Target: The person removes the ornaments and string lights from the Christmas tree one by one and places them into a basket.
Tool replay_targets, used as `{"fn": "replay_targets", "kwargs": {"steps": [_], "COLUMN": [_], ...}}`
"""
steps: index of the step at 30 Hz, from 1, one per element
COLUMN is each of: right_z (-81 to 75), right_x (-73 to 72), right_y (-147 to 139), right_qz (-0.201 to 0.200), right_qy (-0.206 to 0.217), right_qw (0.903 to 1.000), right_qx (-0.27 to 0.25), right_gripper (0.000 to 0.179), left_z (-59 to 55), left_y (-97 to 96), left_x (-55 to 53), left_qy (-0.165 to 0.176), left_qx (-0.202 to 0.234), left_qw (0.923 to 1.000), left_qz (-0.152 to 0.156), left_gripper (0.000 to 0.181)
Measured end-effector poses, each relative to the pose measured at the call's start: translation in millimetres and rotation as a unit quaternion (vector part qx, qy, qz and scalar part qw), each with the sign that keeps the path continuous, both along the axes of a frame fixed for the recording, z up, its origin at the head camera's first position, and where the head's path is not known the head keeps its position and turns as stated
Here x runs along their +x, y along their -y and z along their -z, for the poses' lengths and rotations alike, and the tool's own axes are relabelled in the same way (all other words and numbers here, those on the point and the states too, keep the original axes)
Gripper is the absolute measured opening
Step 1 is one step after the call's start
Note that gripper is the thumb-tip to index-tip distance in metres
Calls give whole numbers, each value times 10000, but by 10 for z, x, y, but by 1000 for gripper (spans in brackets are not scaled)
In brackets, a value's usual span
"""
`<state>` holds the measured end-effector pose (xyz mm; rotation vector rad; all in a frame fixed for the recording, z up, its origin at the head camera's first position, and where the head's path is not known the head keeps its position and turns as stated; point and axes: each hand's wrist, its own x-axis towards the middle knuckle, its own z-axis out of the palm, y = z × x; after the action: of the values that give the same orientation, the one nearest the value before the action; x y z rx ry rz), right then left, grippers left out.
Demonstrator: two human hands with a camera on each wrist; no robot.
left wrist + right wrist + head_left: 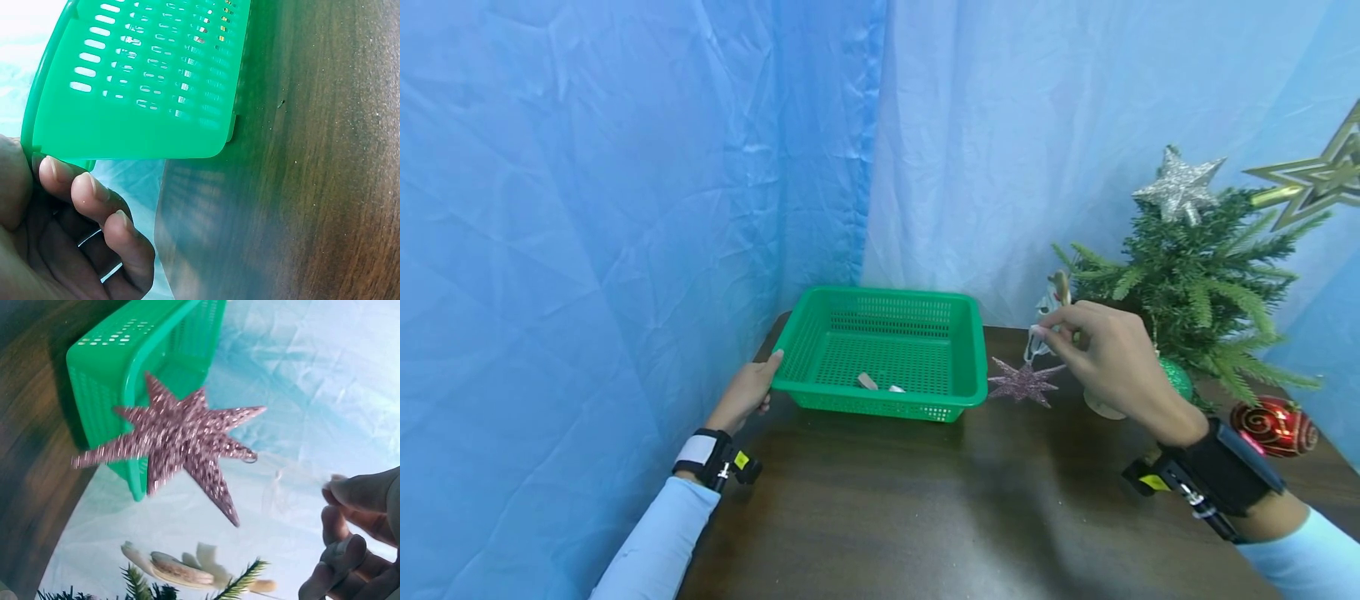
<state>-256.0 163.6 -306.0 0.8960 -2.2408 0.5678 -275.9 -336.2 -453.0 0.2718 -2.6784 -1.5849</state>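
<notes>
My left hand (748, 390) grips the front left corner of a green plastic basket (880, 398), thumb on the rim and fingers beneath it. Inside the basket lie two small pale pieces (867, 381). A pink glittery star ornament (1024, 382) with several points dangles from a thin pale loop, which my right hand (1108, 354) pinches between thumb and fingertips. The star hangs just right of the basket; in the right wrist view the star (181, 434) overlaps the basket's end. Part of a white and tan ornament (1060, 290) shows behind my right hand.
A small artificial Christmas tree (1202, 275) stands at the right with a silver star (1180, 187), a gold star (1330, 171) and a green ball (1176, 377). A red ball (1276, 425) sits near the table's right edge. Blue cloth (1000, 150) hangs behind the dark wooden table (895, 508).
</notes>
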Motion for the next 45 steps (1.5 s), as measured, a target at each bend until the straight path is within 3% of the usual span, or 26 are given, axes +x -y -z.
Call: {"fn": "replay_targets", "kwargs": {"steps": [16, 34, 45], "right_z": [-77, -102, -67], "right_x": [-17, -79, -122], "right_y": [105, 234, 337], "right_qz": [-47, -16, -202], "right_qy": [-67, 2, 95], "right_qw": [10000, 10000, 9996], "right_qx": [-40, -66, -150], "right_gripper": [5, 5, 9], "left_z": [24, 22, 21], "left_y": [24, 5, -5], "left_x": [10, -2, -3], "left_qy": [-8, -30, -39], "left_qx": [-62, -25, 82], "left_qw": [10000, 10000, 10000], "left_qz": [1, 22, 0], "left_gripper": [60, 61, 61]}}
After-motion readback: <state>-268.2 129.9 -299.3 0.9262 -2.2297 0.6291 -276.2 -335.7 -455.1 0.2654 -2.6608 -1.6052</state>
